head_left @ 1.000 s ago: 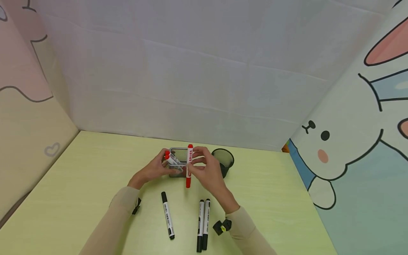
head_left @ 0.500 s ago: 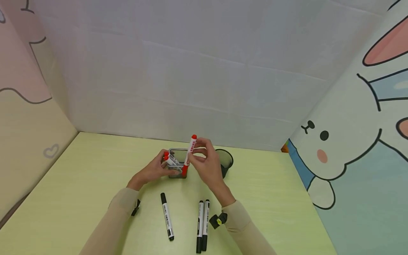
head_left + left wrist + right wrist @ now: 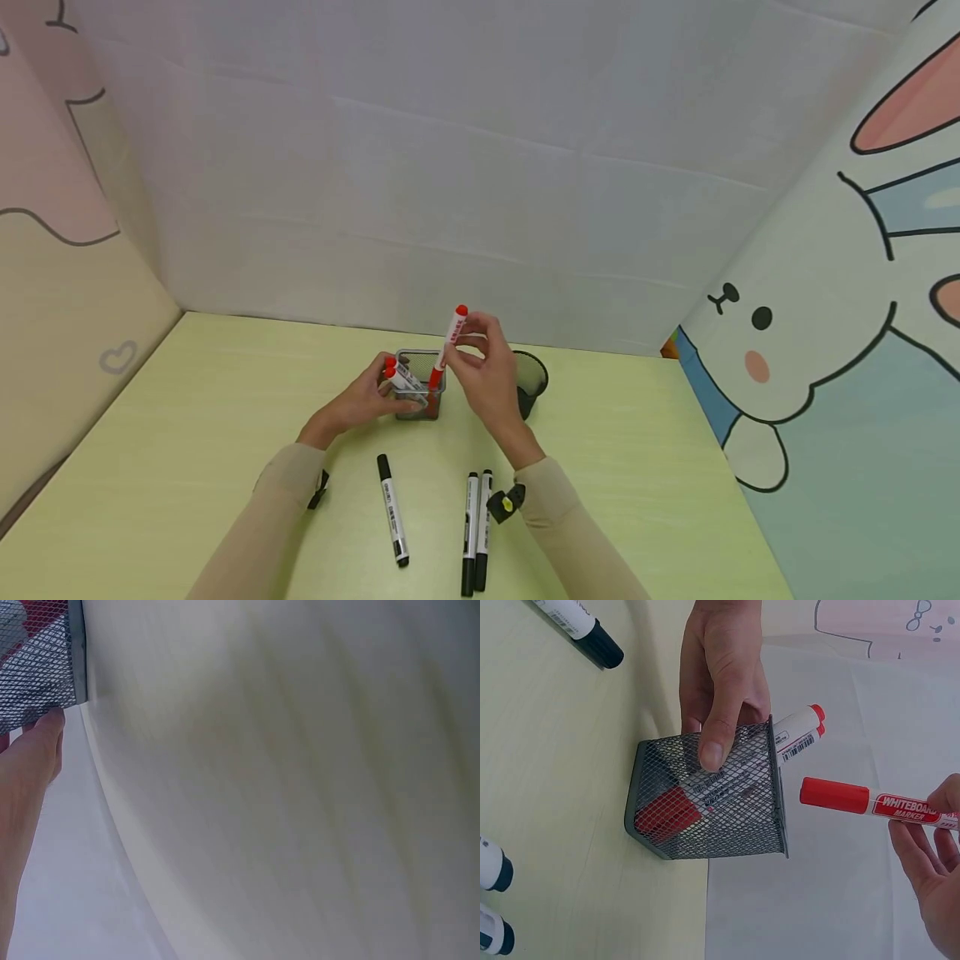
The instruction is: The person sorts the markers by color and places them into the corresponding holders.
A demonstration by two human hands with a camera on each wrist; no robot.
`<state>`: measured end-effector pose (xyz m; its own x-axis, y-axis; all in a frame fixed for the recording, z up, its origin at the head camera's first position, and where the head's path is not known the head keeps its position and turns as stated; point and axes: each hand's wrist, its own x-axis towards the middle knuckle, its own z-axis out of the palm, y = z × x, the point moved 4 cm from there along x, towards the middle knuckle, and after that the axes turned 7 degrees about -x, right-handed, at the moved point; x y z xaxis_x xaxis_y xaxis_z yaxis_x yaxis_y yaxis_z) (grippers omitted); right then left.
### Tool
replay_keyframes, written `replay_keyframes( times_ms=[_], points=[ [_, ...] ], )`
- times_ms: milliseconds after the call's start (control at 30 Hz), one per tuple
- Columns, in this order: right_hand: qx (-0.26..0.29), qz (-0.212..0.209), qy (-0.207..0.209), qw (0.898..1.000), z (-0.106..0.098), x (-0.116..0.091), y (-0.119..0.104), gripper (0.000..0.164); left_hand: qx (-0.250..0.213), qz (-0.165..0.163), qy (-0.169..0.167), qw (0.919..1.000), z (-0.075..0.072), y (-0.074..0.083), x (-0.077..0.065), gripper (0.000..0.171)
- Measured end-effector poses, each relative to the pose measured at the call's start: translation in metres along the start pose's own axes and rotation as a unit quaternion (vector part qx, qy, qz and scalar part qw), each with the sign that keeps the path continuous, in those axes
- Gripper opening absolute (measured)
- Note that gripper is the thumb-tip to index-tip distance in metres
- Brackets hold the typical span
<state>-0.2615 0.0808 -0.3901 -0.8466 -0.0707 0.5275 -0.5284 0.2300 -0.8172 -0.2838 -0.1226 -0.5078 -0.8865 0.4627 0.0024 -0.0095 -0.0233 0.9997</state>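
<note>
Lowering the red marker (image 3: 448, 342) neatly probably called for the right hand (image 3: 487, 379), which pinched it cap-down, to guide it into the mesh holder (image 3: 742, 836) just below-left, clear of the leaning markers (image 3: 795, 729), while the left hand (image 3: 363, 398) gripped that holder's side.

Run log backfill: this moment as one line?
left hand: grips mesh holder | right hand: holds red marker above holder | inside: two red-capped markers | table: three black-capped markers
</note>
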Motion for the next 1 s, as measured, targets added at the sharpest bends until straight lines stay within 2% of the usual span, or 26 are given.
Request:
replay_keyframes(
  times_ms=[233,433,700,1000],
  points=[
    [-0.02,-0.009,-0.004,1.0,0.004,0.006,0.002,0.041,0.003,-0.002,0.004,1.0,0.0,0.001,0.001,0.078],
    [-0.056,-0.01,-0.028,0.998,0.011,0.011,0.005,0.04,0.007,-0.005,0.007,0.9999,-0.001,0.001,0.002,0.078],
    [-0.063,-0.004,-0.066,0.996,0.021,0.014,0.02,0.039,0.008,-0.003,0.002,1.0,-0.001,0.004,0.002,0.077],
    [-0.136,-0.01,-0.123,0.983,0.032,0.018,0.026,0.04,0.017,0.0,-0.001,0.9999,-0.001,0.005,0.003,0.075]
  ],
)
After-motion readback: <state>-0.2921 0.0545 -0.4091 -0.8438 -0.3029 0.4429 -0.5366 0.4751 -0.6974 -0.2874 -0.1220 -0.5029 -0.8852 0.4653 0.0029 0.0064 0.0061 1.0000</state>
